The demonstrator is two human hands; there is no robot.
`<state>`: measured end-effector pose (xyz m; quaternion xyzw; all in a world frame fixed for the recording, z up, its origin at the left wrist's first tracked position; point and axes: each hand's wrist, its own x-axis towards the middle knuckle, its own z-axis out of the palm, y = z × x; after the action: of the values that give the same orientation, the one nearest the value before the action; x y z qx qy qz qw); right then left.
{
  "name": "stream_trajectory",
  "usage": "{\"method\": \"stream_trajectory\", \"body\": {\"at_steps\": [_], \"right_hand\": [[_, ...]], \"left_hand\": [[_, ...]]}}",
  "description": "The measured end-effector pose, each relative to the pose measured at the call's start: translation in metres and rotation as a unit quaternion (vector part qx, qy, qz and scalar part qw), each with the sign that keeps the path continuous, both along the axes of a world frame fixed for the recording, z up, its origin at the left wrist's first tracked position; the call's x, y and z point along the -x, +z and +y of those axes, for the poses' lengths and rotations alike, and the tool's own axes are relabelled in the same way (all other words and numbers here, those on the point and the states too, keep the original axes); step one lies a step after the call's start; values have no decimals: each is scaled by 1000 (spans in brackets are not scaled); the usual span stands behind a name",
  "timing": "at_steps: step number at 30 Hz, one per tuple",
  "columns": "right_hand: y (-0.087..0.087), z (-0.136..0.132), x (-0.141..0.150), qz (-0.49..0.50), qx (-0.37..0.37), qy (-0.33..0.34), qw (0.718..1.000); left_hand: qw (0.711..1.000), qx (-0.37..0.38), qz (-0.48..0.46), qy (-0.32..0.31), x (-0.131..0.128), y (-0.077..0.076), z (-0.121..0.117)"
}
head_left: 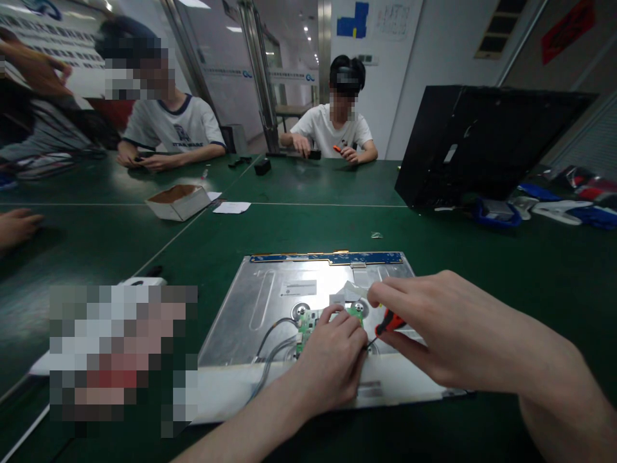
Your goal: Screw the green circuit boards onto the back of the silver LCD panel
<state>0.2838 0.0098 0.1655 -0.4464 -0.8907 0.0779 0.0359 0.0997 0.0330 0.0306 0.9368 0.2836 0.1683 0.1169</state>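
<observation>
A silver metal display panel lies face down on the green table in front of me. A small green circuit board with grey cables sits on its back. My left hand rests on the board, fingers curled and pressing on it. My right hand is closed around a red-handled screwdriver, whose tip points down beside my left fingers. A white ribbon strip lies just beyond the hands.
A black monitor shell stands at the right, with coloured items behind it. An open cardboard box and white paper lie at centre left. Two people sit across the table; another person's hand rests at the left edge.
</observation>
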Motion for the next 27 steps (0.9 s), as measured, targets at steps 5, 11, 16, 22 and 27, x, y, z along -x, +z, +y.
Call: {"method": "stream_trajectory", "body": {"at_steps": [5,11,16,22,27], "right_hand": [[1,-1,-1,12,4,13,1000],[-4,2,0,-3,-15,0,1000],[-1,0,-1,3,-7,13,1000],[0,-1,0,2,-9,15,1000],[-2,2,1,-11,-22,-2,1000]], "left_hand": [[1000,5,3,1,0,1,-1],[1000,2,1,1,0,-1,0],[1000,1,-4,2,0,-2,0],[1000,4,2,0,0,0,-1],[1000,2,1,0,-1,0,0]]}}
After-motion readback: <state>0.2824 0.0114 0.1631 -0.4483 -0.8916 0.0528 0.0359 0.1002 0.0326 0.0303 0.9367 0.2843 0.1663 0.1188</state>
